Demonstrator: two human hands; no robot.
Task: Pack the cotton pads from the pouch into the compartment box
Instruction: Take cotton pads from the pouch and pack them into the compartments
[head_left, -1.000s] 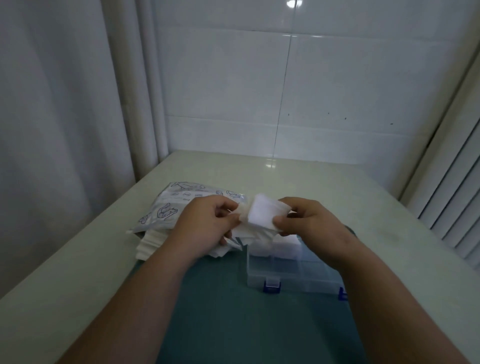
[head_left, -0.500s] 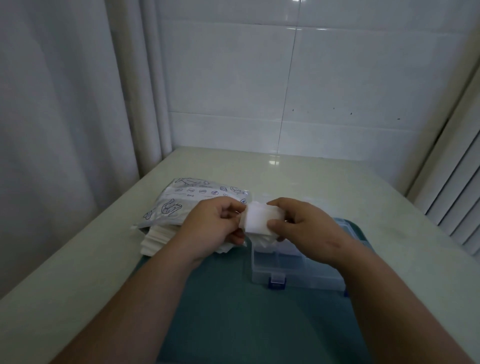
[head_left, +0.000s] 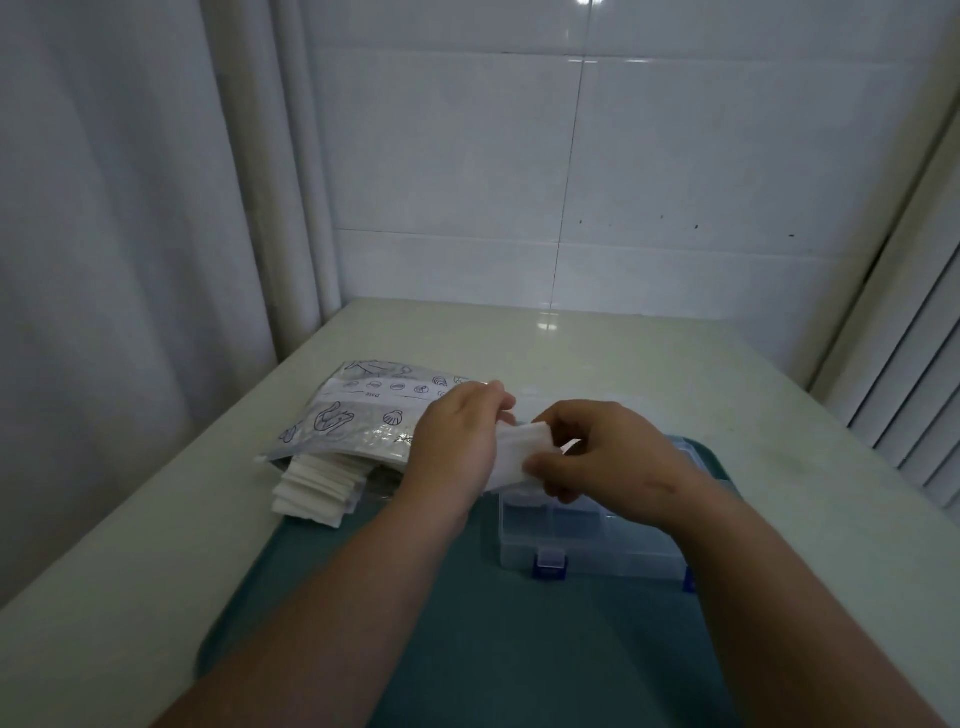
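Observation:
A clear pouch (head_left: 363, 415) printed with blue shells lies at the left of the table, and a stack of white cotton pads (head_left: 317, 483) spills out of its near end. My left hand (head_left: 457, 441) and my right hand (head_left: 608, 457) both pinch a small bundle of white cotton pads (head_left: 514, 454) between them, just above the far left corner of the clear compartment box (head_left: 587, 540). The box has blue latches and sits on a teal mat (head_left: 467, 623). My hands hide most of its far compartments.
The pale table (head_left: 623, 353) stands in a corner, with a tiled wall behind, a curtain at the left and white slats (head_left: 924, 395) at the right. The box's open clear lid (head_left: 571, 402) lies flat behind it.
The bundle of pads has been folded down smaller between my hands and lowered a little toward the box. My right hand's fingers have curled over it.

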